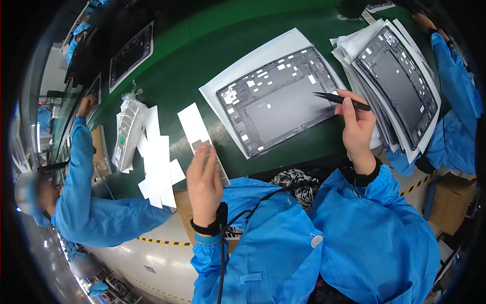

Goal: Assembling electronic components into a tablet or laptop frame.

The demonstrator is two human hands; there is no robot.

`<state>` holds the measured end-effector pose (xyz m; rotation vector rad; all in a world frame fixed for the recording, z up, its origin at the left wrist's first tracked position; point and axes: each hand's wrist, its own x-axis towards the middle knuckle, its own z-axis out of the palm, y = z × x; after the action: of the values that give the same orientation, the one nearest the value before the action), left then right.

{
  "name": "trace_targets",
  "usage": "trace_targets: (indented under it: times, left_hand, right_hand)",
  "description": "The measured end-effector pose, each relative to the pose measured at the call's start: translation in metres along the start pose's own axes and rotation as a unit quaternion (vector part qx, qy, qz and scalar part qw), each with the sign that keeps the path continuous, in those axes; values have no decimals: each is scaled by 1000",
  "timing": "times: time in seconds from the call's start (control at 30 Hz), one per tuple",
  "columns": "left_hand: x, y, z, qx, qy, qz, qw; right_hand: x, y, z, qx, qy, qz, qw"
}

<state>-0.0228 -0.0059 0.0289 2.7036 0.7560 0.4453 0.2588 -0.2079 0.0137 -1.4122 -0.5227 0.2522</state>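
Observation:
Black tweezers [341, 100] are pinched in my right hand [358, 124], their tips pointing left over a dark tablet housing [278, 109]. The housing lies flat on white sheet packaging [263, 48], and small white stickers dot its frame. My left hand [203, 182] has its fingers stretched out over a narrow white sticker strip [190, 121] with grey pieces near its lower part. Whether the fingertips press on the strip, I cannot tell.
On the right stands a stack of tablet housings [397, 91] between white sheets. Several blank white strips [157, 167] lie at left beside a plastic-wrapped bundle [129, 134]. Other housings [132, 55] sit on the far-left line. Co-workers in blue [81, 187] sit on both sides.

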Motion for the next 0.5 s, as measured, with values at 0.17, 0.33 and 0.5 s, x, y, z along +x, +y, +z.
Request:
trace_targets:
  times: [0.17,0.33,0.5]
  left_hand:
    - [-10,4,36,-53,20,14,998]
    - [-7,0,44,-79,38,-3,996]
    - [-9,-6,45,-51,36,22,998]
  right_hand:
    - [-8,-33,98,72,-194,153,966]
    - [-6,6,182,-25,-286,132,949]
    - [-10,20,193,-76,-306,115,942]
